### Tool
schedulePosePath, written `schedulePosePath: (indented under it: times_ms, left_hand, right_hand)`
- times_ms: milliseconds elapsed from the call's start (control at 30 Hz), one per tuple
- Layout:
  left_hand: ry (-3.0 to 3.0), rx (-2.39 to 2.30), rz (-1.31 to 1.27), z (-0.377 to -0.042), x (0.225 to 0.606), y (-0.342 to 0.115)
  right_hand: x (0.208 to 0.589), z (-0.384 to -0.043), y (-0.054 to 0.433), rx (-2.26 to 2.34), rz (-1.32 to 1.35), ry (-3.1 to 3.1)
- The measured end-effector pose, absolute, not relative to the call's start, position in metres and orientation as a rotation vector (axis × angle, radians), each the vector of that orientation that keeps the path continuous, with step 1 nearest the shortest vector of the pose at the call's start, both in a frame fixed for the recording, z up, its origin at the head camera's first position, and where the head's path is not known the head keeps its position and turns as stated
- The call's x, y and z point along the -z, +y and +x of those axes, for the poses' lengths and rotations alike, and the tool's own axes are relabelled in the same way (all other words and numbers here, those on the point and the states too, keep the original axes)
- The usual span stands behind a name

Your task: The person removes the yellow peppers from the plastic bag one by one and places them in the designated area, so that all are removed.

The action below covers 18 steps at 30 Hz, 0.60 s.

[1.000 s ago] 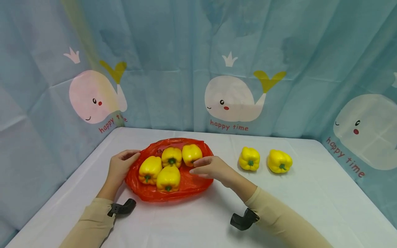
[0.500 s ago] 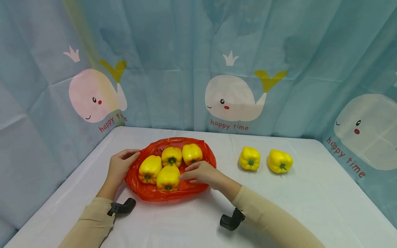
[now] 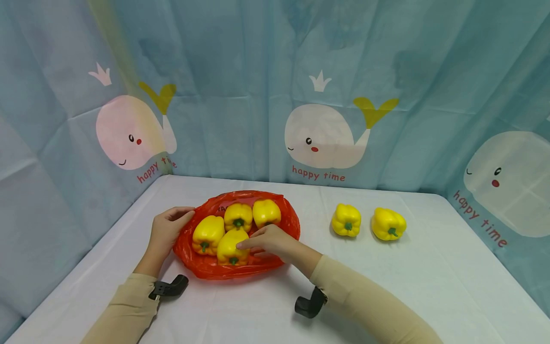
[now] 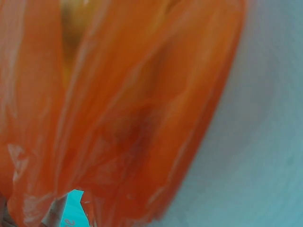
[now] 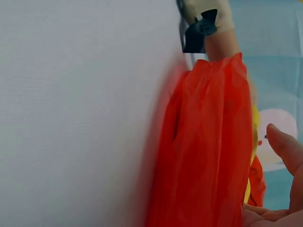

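A red plastic bag (image 3: 206, 271) lies spread wide on the table with several yellow bell peppers inside. At its left rim, my left hand (image 3: 165, 231) pinches the plastic; in the left wrist view the bag (image 4: 137, 132) hides the fingers. My right hand (image 3: 275, 242) reaches over the bag's right side, its thumb over the front bell pepper (image 3: 227, 247) and its other fingers down beside that pepper's right side. Thumb and fingers of the right hand (image 5: 284, 189) stand apart in the right wrist view. Behind the front pepper sit a left pepper (image 3: 208, 232) and a middle pepper (image 3: 238, 214).
Two more yellow bell peppers, a nearer one (image 3: 346, 220) and a farther-right one (image 3: 388, 223), lie on the white tablecloth (image 3: 429, 267) to the right of the bag. A blue curtain (image 3: 240, 129) with whale prints hangs behind the table.
My right hand has moved left and slightly down, from the bag's right part to the front bell pepper. The left hand has stayed at the rim.
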<state>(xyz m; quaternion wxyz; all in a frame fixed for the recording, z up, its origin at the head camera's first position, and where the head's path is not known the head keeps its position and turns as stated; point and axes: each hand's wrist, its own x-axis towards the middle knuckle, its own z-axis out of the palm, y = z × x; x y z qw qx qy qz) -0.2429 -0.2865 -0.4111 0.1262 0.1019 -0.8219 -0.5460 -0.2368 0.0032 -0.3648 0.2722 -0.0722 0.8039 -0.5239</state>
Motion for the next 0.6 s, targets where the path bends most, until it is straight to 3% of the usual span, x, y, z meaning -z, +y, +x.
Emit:
schedulePosePath:
  times_ms: [600]
  left_hand:
    - [-2.409,1.573,0.307,-0.2437,0.4085,-0.2844]
  right_hand:
    - [0.3690,-0.2343,-0.0059,1.407,-0.100,2.200]
